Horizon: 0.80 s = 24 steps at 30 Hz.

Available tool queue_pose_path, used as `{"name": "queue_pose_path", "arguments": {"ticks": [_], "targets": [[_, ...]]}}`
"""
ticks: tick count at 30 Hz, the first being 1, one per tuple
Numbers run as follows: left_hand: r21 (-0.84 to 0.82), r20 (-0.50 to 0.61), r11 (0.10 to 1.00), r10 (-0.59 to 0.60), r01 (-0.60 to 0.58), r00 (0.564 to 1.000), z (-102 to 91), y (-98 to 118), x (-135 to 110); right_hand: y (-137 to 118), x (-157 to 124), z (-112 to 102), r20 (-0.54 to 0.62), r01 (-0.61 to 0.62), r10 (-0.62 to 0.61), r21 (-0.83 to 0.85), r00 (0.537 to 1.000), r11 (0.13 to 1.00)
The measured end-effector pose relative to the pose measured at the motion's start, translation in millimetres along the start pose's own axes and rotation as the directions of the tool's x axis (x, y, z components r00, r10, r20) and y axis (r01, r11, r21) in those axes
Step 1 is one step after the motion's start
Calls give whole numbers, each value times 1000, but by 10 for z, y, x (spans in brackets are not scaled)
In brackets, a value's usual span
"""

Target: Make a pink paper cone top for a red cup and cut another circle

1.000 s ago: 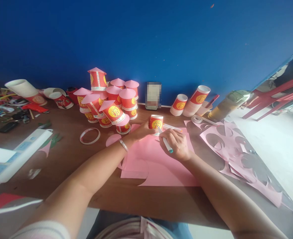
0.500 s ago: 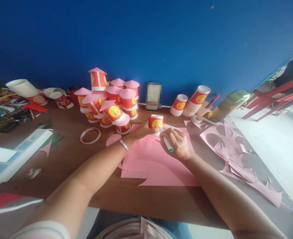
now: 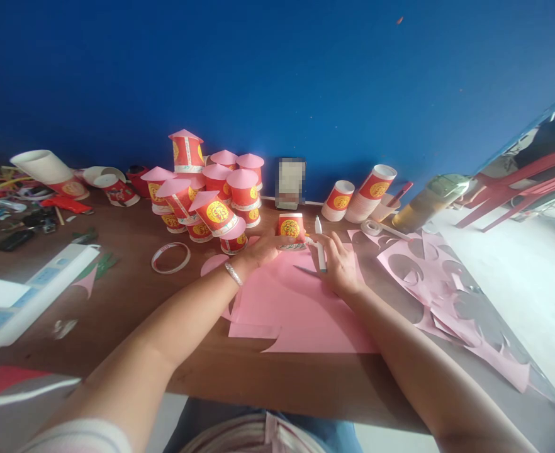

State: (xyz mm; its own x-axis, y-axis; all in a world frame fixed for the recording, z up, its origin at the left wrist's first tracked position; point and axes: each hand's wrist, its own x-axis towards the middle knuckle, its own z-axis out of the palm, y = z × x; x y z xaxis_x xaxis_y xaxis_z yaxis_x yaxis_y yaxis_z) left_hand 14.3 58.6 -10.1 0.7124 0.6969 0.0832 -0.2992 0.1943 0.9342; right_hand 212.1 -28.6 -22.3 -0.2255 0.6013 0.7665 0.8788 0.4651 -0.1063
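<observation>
The cup (image 3: 291, 222) is red with a round yellow emblem. The pen (image 3: 321, 253) is white. The sheet (image 3: 301, 314) is plain pink, as are the cone tops (image 3: 242, 178) and scraps (image 3: 476, 340). The wall (image 3: 277, 75) is deep blue, the table (image 3: 202, 358) dark brown, the chair (image 3: 532, 179) red, the power strip (image 3: 53, 283) white with blue panels.

Blue, right across the back: that's the wall (image 3: 277, 75), deep in tone, flecked with pale specks, one reddish mark (image 3: 399, 21) high on the right. Just in front of it, a brown table (image 3: 230, 371), turning greyer toward its right end. And over on the right, a pale floor (image 3: 532, 283) gleaming in bright light, a red chair (image 3: 532, 189) standing near the wall's edge!
</observation>
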Motion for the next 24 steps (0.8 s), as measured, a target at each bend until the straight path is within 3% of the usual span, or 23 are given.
{"name": "queue_pose_path", "arguments": {"ticks": [9,15,24], "targets": [[74,-55,997,5,-1,998,-101,-109,19,-27,-24,32,14,41,-40,-46,999,998],[103,-24,995,20,-17,1000,-140,-147,46,-63,-14,37,-1,85,-85,-11,996,996],[186,-129,981,78,-53,989,-197,-131,70,-48,-40,85,5,98,-98,34,995,995]]}}
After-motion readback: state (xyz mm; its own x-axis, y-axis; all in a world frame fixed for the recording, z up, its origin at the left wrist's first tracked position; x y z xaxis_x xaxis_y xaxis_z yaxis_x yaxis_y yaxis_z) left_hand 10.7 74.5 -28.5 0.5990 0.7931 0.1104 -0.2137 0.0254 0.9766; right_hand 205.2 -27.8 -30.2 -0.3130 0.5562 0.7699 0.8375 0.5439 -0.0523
